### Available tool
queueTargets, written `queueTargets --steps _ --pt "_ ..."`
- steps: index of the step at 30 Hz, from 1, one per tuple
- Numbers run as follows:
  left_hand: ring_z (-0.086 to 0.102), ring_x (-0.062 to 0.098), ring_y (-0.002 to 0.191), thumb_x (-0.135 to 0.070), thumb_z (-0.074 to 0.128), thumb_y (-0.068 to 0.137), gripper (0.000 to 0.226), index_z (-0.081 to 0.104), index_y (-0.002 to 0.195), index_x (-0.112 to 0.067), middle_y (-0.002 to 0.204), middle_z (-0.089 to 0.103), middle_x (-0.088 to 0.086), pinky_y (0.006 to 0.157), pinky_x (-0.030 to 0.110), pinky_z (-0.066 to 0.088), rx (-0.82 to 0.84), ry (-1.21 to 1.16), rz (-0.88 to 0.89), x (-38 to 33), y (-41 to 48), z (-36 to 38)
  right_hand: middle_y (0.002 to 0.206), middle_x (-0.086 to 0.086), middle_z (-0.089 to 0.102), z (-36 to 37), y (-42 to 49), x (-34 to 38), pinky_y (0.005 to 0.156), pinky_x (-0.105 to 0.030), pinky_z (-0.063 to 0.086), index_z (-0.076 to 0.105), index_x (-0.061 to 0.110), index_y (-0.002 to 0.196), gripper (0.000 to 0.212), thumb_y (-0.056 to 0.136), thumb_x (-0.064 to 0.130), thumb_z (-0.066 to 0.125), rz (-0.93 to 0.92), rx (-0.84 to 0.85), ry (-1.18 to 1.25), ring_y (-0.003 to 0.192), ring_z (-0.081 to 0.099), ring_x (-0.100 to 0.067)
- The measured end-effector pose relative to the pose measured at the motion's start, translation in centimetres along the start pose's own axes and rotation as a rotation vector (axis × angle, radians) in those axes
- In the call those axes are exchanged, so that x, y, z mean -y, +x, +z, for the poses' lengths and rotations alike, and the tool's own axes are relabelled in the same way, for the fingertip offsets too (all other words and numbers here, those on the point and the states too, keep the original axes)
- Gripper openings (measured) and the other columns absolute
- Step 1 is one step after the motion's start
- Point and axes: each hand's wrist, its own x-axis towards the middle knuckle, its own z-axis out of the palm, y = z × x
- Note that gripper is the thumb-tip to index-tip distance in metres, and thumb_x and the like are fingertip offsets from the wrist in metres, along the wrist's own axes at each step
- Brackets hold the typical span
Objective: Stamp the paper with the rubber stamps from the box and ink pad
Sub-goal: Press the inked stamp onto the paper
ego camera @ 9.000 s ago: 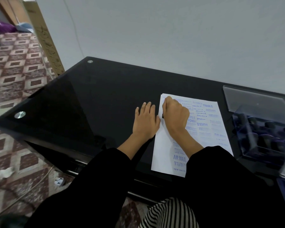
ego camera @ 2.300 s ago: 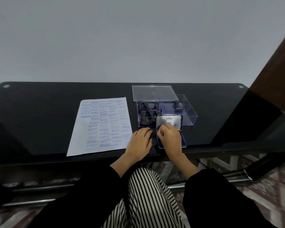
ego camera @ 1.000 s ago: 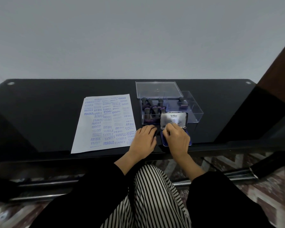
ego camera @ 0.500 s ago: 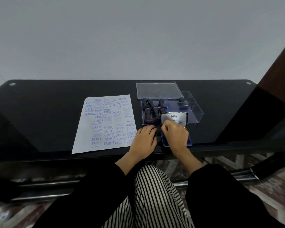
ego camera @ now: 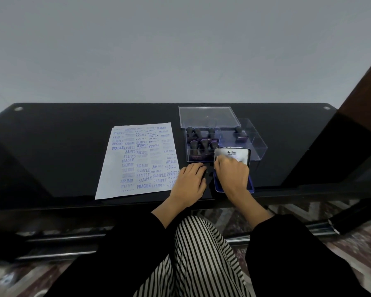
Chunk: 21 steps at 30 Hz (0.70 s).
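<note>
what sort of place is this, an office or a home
Likely a room in a home, not certain: a black glass table against a bare grey wall, with patterned floor tiles below.

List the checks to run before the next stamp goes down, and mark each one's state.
1. Ink pad open: ok. Its lid stands up behind the right hand.
2. Stamp in the right hand's grip: cannot tell. The hand covers the ink pad and is blurred.
3. Paper flat on the table: ok.
4. Free room on the paper: ok, barely. Prints crowd it; only its near left part is bare.
5. Left hand free to steady the sheet: ok. It rests flat beside the paper's right edge.
6. Stamp box open: ok. Its cover lies behind it and stamps stand inside.
</note>
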Motion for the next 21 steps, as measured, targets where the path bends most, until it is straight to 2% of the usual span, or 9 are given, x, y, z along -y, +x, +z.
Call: queueTargets --steps 5,7,10,14,16,21 --pt "0.042 0.02 0.127 -0.04 0.01 0.083 0.068 0.046 0.133 -0.01 0.137 0.047 0.004 0.104 0.03 0.03 -0.001 -0.001 0.001 0.0 -0.1 -0.2 0.034 0.0 0.045 0.3 -0.5 -0.2 0.042 -0.01 0.0 0.047 0.013 0.044 0.041 0.067 0.009 0.081 -0.035 -0.042 0.013 0.025 0.027 -0.014" --pt "0.042 0.019 0.128 -0.04 0.01 0.083 0.069 0.046 0.133 -0.01 0.138 0.046 0.004 0.105 0.03 0.029 0.0 0.0 -0.002 -0.1 -0.1 -0.2 0.037 0.0 0.046 0.4 -0.6 -0.2 0.036 -0.014 0.008 0.046 0.013 0.046 0.041 0.069 0.011 0.081 -0.064 -0.055 0.03 0.026 0.031 -0.013" --pt "0.042 0.02 0.127 -0.041 0.009 0.083 0.07 0.046 0.133 -0.01 0.138 0.046 0.004 0.105 0.03 0.029 -0.006 0.001 -0.003 -0.1 -0.1 -0.2 0.038 0.0 0.047 0.2 -0.7 -0.1 0.035 -0.016 0.016 0.046 0.013 0.046 0.041 0.069 0.011 0.081 -0.082 -0.063 0.053 0.026 0.037 -0.014" --pt "0.041 0.019 0.128 -0.042 0.007 0.082 0.071 0.045 0.134 -0.011 0.138 0.045 0.004 0.106 0.03 0.028 -0.006 0.008 -0.003 0.0 0.0 -0.1 0.036 0.0 0.047 -0.1 -0.2 -0.2 0.038 -0.011 0.003 0.048 0.012 0.046 0.039 0.071 0.011 0.079 -0.096 -0.043 0.067 0.026 0.034 -0.013" --pt "0.04 0.018 0.129 -0.042 0.007 0.082 0.072 0.044 0.135 -0.011 0.139 0.045 0.003 0.106 0.029 0.027 0.0 0.009 -0.002 0.0 0.0 -0.1 0.038 -0.003 0.051 0.2 0.1 -0.6 0.042 -0.01 0.001 0.051 0.011 0.048 0.037 0.079 0.013 0.072 -0.081 -0.016 0.078 0.027 0.042 -0.018" --pt "0.038 0.017 0.131 -0.042 0.007 0.084 0.07 0.042 0.137 -0.013 0.14 0.043 0.002 0.108 0.029 0.026 0.003 0.015 -0.006 0.0 0.0 -0.2 0.047 -0.012 0.058 0.1 0.8 -1.2 0.041 -0.016 0.013 0.057 0.007 0.059 0.039 0.095 0.021 0.051 -0.01 0.025 0.048 0.04 0.055 -0.03"
